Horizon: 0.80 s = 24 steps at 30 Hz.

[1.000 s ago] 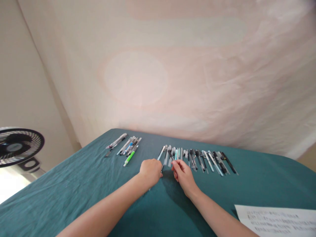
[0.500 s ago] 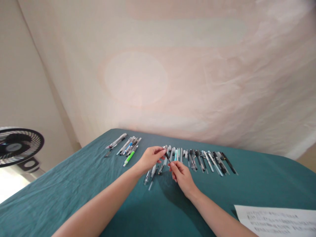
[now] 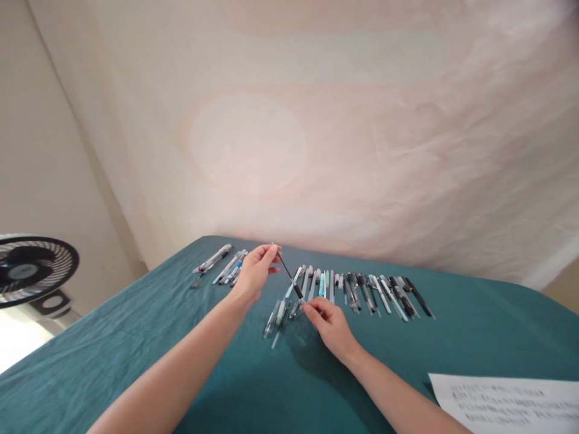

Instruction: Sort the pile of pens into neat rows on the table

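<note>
My left hand (image 3: 257, 271) is raised above the table, thumb and fingers pinched on the upper end of a thin dark pen refill (image 3: 284, 266). Slanting down to the right, the refill runs into a pen barrel (image 3: 297, 290) with a black grip section. My right hand (image 3: 333, 328) pinches the lower end of that barrel, and its other fingers are curled in. Just below, between the two hands, lie loose pen parts (image 3: 280, 313), some clear and some dark. Behind my right hand several pens (image 3: 332, 286) are lined up.
The row of pens continues right to dark ones (image 3: 418, 296). On the left lie more pens (image 3: 230, 268), partly behind my left hand, and a clear pen bundle (image 3: 215, 258). A printed sheet (image 3: 506, 401) rests on the green cloth (image 3: 253, 386); a fan (image 3: 31, 271) stands left.
My left hand has moved up and left, away from my right hand. A longer stretch of the refill now shows outside the barrel. My right hand has barely moved.
</note>
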Motion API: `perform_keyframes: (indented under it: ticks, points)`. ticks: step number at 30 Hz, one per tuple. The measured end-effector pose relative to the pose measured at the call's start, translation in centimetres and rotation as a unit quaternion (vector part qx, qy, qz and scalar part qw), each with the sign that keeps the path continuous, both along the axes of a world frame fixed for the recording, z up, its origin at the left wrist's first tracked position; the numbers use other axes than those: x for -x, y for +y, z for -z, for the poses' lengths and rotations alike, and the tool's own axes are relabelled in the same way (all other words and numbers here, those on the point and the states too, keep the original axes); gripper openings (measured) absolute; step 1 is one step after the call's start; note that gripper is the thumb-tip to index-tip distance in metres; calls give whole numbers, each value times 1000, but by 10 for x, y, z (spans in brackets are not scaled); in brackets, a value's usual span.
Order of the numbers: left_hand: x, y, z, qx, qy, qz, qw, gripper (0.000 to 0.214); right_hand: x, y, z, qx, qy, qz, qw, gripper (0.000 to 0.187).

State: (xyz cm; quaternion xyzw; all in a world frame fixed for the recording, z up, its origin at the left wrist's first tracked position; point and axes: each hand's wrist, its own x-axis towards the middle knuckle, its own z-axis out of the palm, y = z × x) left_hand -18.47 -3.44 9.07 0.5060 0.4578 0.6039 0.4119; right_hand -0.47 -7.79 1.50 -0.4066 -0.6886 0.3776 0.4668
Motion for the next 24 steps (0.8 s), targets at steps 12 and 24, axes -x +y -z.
perform_keyframes:
  ticks: [12, 24]
  points:
    - [2, -6, 0, 80, 197, 107, 971, 37, 1, 3, 9, 60, 40, 22, 997, 27]
    - [-23, -17, 48, 103, 469, 144, 865, 31, 0, 1, 13, 138, -20, 11, 990, 17]
